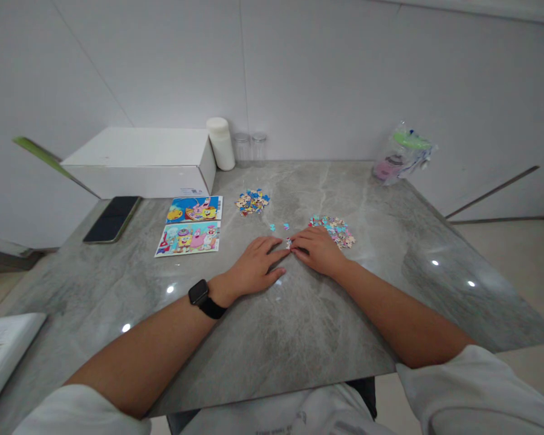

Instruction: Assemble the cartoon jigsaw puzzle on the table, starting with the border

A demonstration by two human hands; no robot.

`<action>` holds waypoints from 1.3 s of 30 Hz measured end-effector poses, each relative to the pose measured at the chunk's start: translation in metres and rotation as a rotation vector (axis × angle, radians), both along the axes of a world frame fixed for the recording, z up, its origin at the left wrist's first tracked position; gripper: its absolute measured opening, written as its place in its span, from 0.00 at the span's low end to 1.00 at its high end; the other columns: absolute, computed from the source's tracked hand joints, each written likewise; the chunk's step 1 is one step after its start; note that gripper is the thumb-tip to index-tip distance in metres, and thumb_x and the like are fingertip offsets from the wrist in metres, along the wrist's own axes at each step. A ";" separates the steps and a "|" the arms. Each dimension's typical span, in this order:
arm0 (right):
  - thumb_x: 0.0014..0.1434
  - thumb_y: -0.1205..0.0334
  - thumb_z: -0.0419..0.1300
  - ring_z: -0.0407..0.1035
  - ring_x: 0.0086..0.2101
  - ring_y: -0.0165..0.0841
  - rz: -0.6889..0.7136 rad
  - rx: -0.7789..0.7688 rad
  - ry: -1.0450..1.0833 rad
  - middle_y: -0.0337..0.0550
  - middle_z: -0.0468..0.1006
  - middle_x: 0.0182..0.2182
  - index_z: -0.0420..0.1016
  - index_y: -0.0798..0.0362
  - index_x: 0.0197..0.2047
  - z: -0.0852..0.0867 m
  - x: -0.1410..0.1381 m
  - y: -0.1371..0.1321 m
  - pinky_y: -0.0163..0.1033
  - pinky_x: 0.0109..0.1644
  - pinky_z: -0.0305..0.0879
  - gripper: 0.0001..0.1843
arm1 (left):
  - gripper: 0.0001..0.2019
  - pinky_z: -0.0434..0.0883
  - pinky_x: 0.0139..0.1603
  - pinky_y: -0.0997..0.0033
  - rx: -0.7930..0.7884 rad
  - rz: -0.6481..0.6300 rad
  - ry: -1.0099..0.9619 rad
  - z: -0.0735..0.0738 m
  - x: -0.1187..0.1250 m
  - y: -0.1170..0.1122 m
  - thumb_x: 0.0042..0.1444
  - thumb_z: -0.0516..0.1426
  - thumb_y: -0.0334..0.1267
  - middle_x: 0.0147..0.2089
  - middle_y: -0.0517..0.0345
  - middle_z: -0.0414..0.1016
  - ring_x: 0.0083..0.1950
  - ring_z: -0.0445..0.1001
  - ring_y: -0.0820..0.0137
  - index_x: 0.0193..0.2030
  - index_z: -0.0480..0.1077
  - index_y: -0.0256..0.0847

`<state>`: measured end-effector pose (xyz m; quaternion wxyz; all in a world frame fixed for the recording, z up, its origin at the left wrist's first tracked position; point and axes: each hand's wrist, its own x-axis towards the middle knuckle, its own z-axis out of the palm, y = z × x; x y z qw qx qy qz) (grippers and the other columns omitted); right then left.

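Observation:
At the middle of the grey table, my right hand (pixel 318 249) has its fingertips together on a small jigsaw puzzle piece (pixel 289 243). My left hand (pixel 257 266) lies beside it with fingers stretched out and thumb apart, its index fingertip close to the same piece. Two loose puzzle pieces, a teal one (pixel 272 228) and a bluish-pink one (pixel 286 226), lie just beyond the fingertips. Behind my right hand spreads a pile of multicoloured puzzle pieces (pixel 340 229), partly covered by it. Another pile of blue and yellow puzzle pieces (pixel 252 202) sits farther back.
Two cartoon picture cards (pixel 188 238) lie left of my hands, near a phone (pixel 112 219). Along the wall stand a white box (pixel 140 157), a white bottle (pixel 220 144) and two upturned glasses (pixel 258 148). A plastic bag (pixel 403 154) rests at the back right.

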<state>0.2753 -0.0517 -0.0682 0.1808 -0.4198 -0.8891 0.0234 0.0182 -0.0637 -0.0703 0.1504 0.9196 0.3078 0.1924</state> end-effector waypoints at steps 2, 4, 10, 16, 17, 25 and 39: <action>0.69 0.60 0.63 0.75 0.49 0.43 0.001 0.002 -0.008 0.46 0.86 0.46 0.84 0.48 0.44 0.000 0.000 0.000 0.51 0.57 0.61 0.07 | 0.24 0.64 0.74 0.43 0.008 0.001 0.006 0.000 0.000 0.000 0.68 0.60 0.47 0.70 0.42 0.68 0.71 0.66 0.51 0.69 0.72 0.45; 0.69 0.60 0.63 0.75 0.49 0.43 0.004 0.004 -0.015 0.46 0.86 0.46 0.84 0.48 0.44 0.001 0.000 -0.001 0.50 0.57 0.61 0.07 | 0.25 0.64 0.74 0.43 0.018 0.002 0.005 -0.001 0.000 0.001 0.68 0.60 0.47 0.70 0.40 0.68 0.71 0.66 0.50 0.69 0.72 0.43; 0.69 0.61 0.63 0.75 0.49 0.43 0.014 0.029 -0.030 0.46 0.86 0.47 0.84 0.48 0.44 0.004 0.001 -0.004 0.50 0.58 0.61 0.06 | 0.24 0.64 0.74 0.44 -0.001 0.001 -0.057 -0.005 -0.002 0.003 0.68 0.60 0.46 0.70 0.42 0.69 0.71 0.68 0.52 0.69 0.71 0.44; 0.69 0.61 0.64 0.76 0.50 0.42 0.004 0.027 -0.021 0.46 0.86 0.47 0.84 0.48 0.44 0.003 0.001 -0.006 0.50 0.59 0.61 0.06 | 0.23 0.64 0.74 0.44 -0.022 0.003 -0.075 -0.004 -0.002 0.003 0.69 0.58 0.45 0.69 0.42 0.70 0.70 0.68 0.53 0.68 0.71 0.44; 0.69 0.61 0.64 0.76 0.50 0.42 0.003 0.028 -0.020 0.46 0.86 0.47 0.84 0.48 0.44 0.002 0.001 -0.007 0.50 0.59 0.62 0.06 | 0.22 0.64 0.74 0.44 -0.028 0.003 -0.082 -0.004 -0.002 0.004 0.69 0.58 0.45 0.69 0.43 0.70 0.70 0.68 0.53 0.68 0.71 0.44; 0.68 0.62 0.62 0.77 0.49 0.41 -0.167 0.100 0.133 0.48 0.86 0.50 0.84 0.48 0.47 0.033 0.027 -0.004 0.48 0.57 0.66 0.09 | 0.21 0.67 0.73 0.46 -0.083 0.010 -0.132 -0.004 -0.003 0.006 0.69 0.58 0.44 0.68 0.45 0.72 0.69 0.70 0.54 0.67 0.72 0.46; 0.61 0.58 0.67 0.80 0.44 0.40 -0.679 -0.450 -0.216 0.46 0.87 0.45 0.87 0.48 0.45 0.043 0.144 0.011 0.39 0.48 0.70 0.10 | 0.15 0.69 0.71 0.48 -0.172 0.069 -0.220 -0.005 -0.003 0.009 0.70 0.56 0.43 0.63 0.46 0.76 0.66 0.73 0.57 0.59 0.76 0.44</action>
